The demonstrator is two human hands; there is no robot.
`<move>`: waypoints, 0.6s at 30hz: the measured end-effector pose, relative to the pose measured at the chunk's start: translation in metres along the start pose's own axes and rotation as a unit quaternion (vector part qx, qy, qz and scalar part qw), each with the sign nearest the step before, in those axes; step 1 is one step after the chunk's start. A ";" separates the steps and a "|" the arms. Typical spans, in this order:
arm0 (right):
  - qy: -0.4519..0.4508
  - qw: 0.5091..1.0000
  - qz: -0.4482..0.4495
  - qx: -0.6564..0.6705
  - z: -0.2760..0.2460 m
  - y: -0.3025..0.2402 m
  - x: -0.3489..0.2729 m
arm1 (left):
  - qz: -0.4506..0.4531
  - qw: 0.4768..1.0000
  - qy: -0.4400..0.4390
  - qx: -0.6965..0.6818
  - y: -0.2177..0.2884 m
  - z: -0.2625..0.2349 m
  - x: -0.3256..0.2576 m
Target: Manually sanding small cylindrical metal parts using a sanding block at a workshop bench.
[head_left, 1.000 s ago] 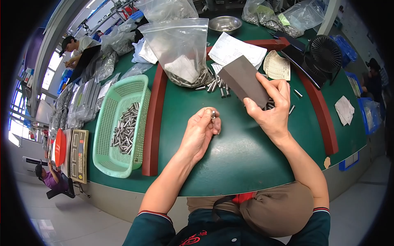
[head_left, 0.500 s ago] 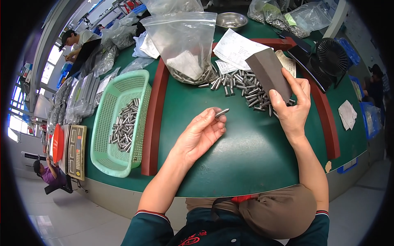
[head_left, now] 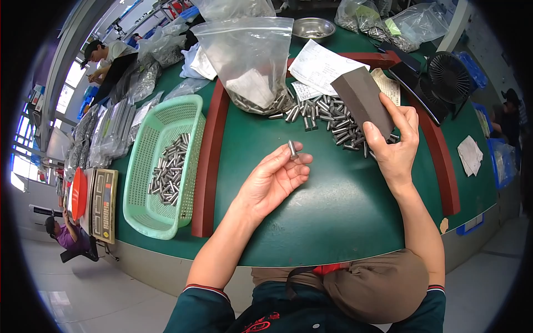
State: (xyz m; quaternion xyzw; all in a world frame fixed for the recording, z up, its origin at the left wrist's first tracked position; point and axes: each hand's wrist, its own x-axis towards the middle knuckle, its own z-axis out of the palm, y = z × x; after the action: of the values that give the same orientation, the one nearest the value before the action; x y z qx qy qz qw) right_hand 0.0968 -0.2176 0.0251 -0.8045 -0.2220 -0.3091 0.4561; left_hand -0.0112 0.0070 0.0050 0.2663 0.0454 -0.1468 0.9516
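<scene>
Between the thumb and fingers of my left hand [head_left: 276, 176] is a small metal pin [head_left: 292, 149] with a wider end, standing nearly upright. My right hand [head_left: 395, 144] grips a dark grey-brown rectangular block [head_left: 363, 101], held tilted above a heap of loose metal pins [head_left: 327, 117]. Part of the heap is hidden behind the block and hand. To the left, a light green perforated basket [head_left: 133, 183] contains many similar metal pins [head_left: 169, 169].
Red-brown bars [head_left: 208, 172] border the green tabletop [head_left: 261, 238]. A clear bag of pins [head_left: 250, 66], papers [head_left: 316, 66], a steel bowl [head_left: 313, 28] and a black fan [head_left: 448, 77] stand beyond. A scale [head_left: 103, 205] is left of the basket. Other people work farther off.
The pin in my left hand has turned from lying slanted to nearly upright, and the hand has shifted slightly. My right hand and the block have stayed almost still.
</scene>
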 end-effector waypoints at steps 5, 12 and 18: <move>-0.002 1.000 0.003 0.005 0.000 0.001 -0.001 | 0.019 0.995 0.094 -0.026 -0.001 0.024 -0.001; -0.009 1.000 -0.002 0.005 0.001 0.001 -0.002 | 0.020 0.999 0.038 -0.023 -0.001 0.009 0.002; -0.015 1.000 -0.003 0.006 0.001 -0.002 -0.002 | -0.006 0.992 -0.053 -0.113 0.004 -0.001 0.003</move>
State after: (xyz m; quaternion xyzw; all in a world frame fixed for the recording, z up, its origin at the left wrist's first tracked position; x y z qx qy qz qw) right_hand 0.0950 -0.2161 0.0245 -0.8056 -0.2329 -0.2970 0.4567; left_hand -0.0073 0.0096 0.0053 0.1489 0.0123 -0.1606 0.9757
